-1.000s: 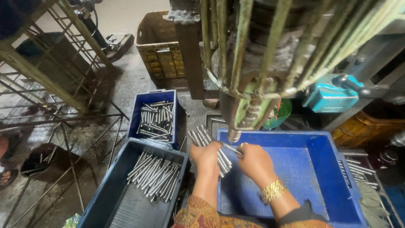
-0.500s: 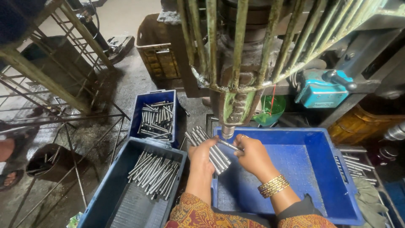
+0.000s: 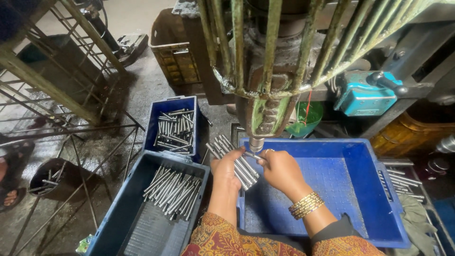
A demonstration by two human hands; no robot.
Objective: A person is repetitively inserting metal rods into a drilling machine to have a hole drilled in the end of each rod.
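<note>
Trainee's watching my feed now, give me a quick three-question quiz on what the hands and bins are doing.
1. True or false: the left hand holds a bundle of metal rods.
2. Which bin lies directly under both hands? A) big blue tray B) dark grey bin C) small blue bin
3. Fill in: the right hand has its grip on one ____ below the machine spindle.

Key: 1 true; 2 A; 3 rod.

Grimy concrete floor (image 3: 137,95), two blue crates of metal rods (image 3: 174,127) (image 3: 142,208), yellow crate (image 3: 173,52)
</note>
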